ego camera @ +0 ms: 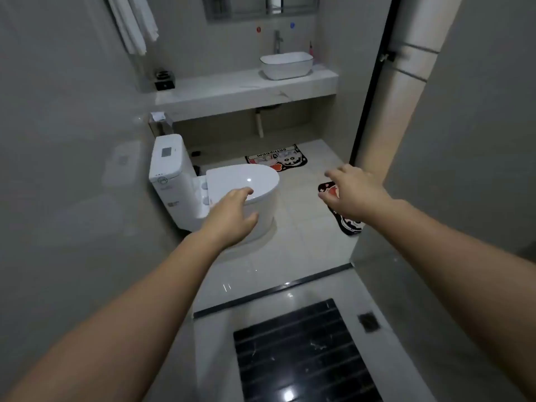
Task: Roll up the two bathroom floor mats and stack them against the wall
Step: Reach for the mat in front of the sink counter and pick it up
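Note:
Two black-edged cartoon floor mats lie flat on the pale tiles. The far mat [278, 158] sits below the sink counter, beside the toilet. The near mat [345, 221] lies by the right wall, partly hidden behind my right hand [352, 192] and the wall edge. My right hand is stretched forward above it, fingers apart, holding nothing. My left hand [232, 216] is also stretched forward with its fingers spread, in front of the toilet bowl and apart from both mats.
A white toilet [185, 181] stands at the left. A counter [246, 88] with a white basin [286, 65] runs along the back wall. A black threshold strip [272, 291] crosses the floor; a dark slatted panel [301, 352] and a drain [368, 322] lie near me.

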Motion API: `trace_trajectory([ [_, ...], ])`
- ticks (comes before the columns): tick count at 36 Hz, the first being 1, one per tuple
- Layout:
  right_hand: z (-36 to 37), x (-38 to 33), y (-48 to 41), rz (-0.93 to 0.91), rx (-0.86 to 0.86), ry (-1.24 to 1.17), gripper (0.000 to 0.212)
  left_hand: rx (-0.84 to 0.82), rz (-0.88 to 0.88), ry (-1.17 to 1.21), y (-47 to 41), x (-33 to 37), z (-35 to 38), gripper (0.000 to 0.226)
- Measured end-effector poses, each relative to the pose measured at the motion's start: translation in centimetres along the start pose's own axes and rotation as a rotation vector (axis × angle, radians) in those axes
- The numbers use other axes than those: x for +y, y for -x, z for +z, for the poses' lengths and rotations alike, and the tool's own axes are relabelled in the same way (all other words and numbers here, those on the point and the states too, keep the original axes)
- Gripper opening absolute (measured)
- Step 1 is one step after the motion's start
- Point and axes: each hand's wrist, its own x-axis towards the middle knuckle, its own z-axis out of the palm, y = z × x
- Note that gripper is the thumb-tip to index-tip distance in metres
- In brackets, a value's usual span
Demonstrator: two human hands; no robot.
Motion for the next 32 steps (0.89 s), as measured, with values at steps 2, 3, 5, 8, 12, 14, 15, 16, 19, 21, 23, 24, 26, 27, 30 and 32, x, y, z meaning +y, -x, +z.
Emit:
trace_trajectory([
  [2, 0.8, 0.1, -0.4, 0.023, -0.004, 0.011, 0.053, -0.002, 0.006, -0.001, -0.6, -0.4, 0.2, 0.055],
  [3, 1.3, 0.3, -0.7, 0.029, -0.009, 0.008, 0.053, -0.008, 0.003, -0.002, -0.9, -0.7, 0.5, 0.055],
  [5, 2.2, 0.6, -1.0, 0.042, -0.035, 0.003, 0.053, -0.026, -0.003, -0.001, -1.5, -1.0, 1.0, 0.055],
  [8, 3.4, 1.4, -1.9, 0.051, -0.048, 0.003, 0.052, -0.016, -0.004, -0.004, -2.9, -1.5, 2.0, 0.055],
  [12, 5.1, 3.0, -3.8, 0.041, -0.069, 0.000, 0.050, -0.025, -0.030, -0.004, -4.9, -1.5, 3.6, 0.056],
  [14, 5.7, 4.0, -5.0, 0.036, -0.073, -0.015, 0.050, -0.032, -0.044, 0.000, -6.1, -1.3, 4.4, 0.055],
  [15, 6.0, 4.5, -5.6, 0.031, -0.073, -0.021, 0.052, -0.036, -0.051, 0.002, -6.7, -1.2, 4.8, 0.055],
  [16, 6.3, 5.0, -6.3, 0.025, -0.073, -0.027, 0.053, -0.038, -0.057, -0.001, -7.5, -1.1, 5.2, 0.055],
  [19, 7.0, 6.8, -8.6, 0.009, -0.087, -0.043, 0.053, -0.043, -0.091, -0.012, -10.1, -0.7, 6.4, 0.055],
  [21, 7.4, 8.3, -10.3, -0.004, -0.096, -0.044, 0.051, -0.058, -0.116, -0.010, -12.0, -0.4, 7.3, 0.055],
  [23, 7.9, 9.8, -12.0, -0.011, -0.100, -0.054, 0.051, -0.077, -0.129, -0.010, -14.0, -0.1, 8.2, 0.055],
  [24, 8.0, 10.6, -12.8, -0.010, -0.105, -0.060, 0.052, -0.085, -0.135, -0.011, -15.0, 0.2, 8.6, 0.055],
  [26, 8.3, 12.2, -14.4, -0.005, -0.112, -0.075, 0.053, -0.088, -0.149, -0.013, -16.9, 0.7, 9.4, 0.054],
  [27, 8.4, 13.1, -15.2, -0.002, -0.115, -0.084, 0.054, -0.085, -0.157, -0.011, -17.8, 1.0, 9.7, 0.054],
  [30, 8.9, 15.2, -17.3, 0.006, -0.132, -0.106, 0.054, -0.072, -0.190, 0.006, -20.0, 2.0, 10.7, 0.054],
  [32, 9.1, 16.3, -18.6, 0.006, -0.134, -0.114, 0.054, -0.064, -0.201, 0.018, -21.1, 2.4, 11.2, 0.054],
])
